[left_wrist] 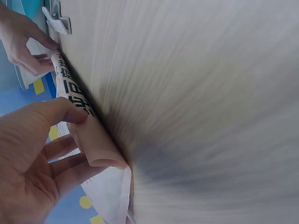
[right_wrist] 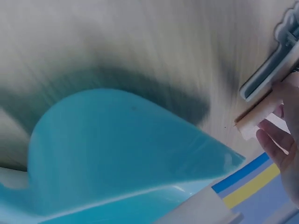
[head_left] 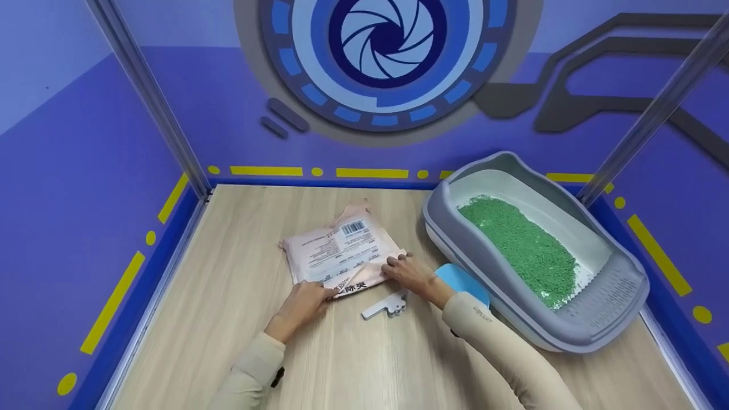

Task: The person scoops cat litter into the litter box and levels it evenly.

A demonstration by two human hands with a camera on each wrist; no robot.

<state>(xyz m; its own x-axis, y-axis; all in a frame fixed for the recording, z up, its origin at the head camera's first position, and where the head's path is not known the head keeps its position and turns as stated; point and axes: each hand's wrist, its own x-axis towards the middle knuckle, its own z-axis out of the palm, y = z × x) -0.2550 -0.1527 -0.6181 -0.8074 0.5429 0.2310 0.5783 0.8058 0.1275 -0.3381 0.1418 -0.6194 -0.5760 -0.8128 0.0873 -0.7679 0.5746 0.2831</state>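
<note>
A pale pink printed bag (head_left: 336,250) with a barcode lies on the table, its near end folded over in a roll. My left hand (head_left: 302,306) pinches the left part of this fold, thumb on top in the left wrist view, where the rolled edge (left_wrist: 100,140) shows its open end. The right corner of the fold is held by my right hand (head_left: 411,273), its fingers bent over the edge. Just in front of the bag, between the hands, lies a small grey-white clip (head_left: 384,306) with a paw-like end, touched by neither hand.
A grey litter box (head_left: 435,213) with green pellets (head_left: 518,245) inside stands at the right. Beside its left wall, partly under my right forearm, rests a light blue scoop (head_left: 462,282). Purple panels (head_left: 228,114) border the table at the back and sides.
</note>
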